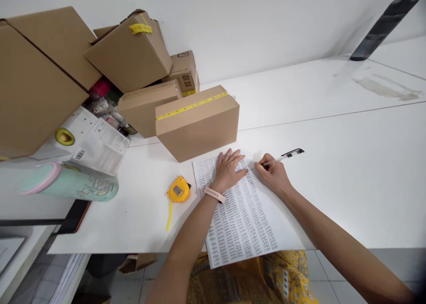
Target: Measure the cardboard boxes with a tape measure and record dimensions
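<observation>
A sheet of paper (239,224) covered in columns of small handwriting lies on the white table, its near edge sticking out past the table's front. My left hand (228,171) rests flat on its upper part, fingers spread, with a pink band on the wrist. In my right hand (273,175) is a pen (282,156) with a clear barrel and black clip, gripped near its tip. The tip meets the paper's upper right, just right of my left thumb. Left of the paper sits a yellow tape measure (179,189) with a short length of tape pulled out.
A taped cardboard box (199,126) stands just beyond the paper, with several more boxes (129,51) piled to the left. A mint bottle (76,182) lies at the left beside a white printed carton (103,146). A dark bottle (382,26) stands far right. The table (359,175) extends rightward.
</observation>
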A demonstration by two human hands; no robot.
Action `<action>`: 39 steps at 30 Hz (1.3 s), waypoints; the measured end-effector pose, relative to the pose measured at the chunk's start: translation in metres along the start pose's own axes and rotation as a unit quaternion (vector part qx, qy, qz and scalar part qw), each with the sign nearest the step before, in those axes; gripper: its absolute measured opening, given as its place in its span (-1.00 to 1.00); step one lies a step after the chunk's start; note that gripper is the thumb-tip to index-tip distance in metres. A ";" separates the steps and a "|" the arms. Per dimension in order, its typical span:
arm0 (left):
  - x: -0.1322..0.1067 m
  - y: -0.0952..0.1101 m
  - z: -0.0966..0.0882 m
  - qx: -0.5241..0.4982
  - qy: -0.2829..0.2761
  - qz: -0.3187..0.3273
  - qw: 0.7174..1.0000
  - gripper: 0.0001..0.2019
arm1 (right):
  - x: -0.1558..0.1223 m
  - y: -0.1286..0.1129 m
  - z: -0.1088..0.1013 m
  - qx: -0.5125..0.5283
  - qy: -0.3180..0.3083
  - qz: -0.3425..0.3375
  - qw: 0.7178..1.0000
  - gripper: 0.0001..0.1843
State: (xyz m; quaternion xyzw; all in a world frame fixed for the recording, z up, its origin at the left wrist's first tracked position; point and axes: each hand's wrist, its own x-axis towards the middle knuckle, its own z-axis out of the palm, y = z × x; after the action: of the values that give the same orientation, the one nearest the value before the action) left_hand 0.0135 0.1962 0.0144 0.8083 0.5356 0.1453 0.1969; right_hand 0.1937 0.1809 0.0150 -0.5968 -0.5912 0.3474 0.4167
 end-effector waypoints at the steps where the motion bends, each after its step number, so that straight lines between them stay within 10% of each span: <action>1: 0.000 0.000 0.000 0.001 0.000 -0.001 1.000 -0.52 | 0.000 0.000 0.000 -0.002 0.000 -0.001 1.000 -0.78; 39: 0.001 0.001 -0.001 -0.004 -0.005 -0.002 1.000 -0.52 | 0.001 0.001 0.001 -0.006 -0.003 -0.004 1.000 -0.78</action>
State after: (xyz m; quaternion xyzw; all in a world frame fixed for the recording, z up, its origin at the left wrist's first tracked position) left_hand 0.0140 0.1968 0.0156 0.8073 0.5354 0.1430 0.2029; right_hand 0.1935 0.1815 0.0141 -0.5957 -0.5970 0.3439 0.4129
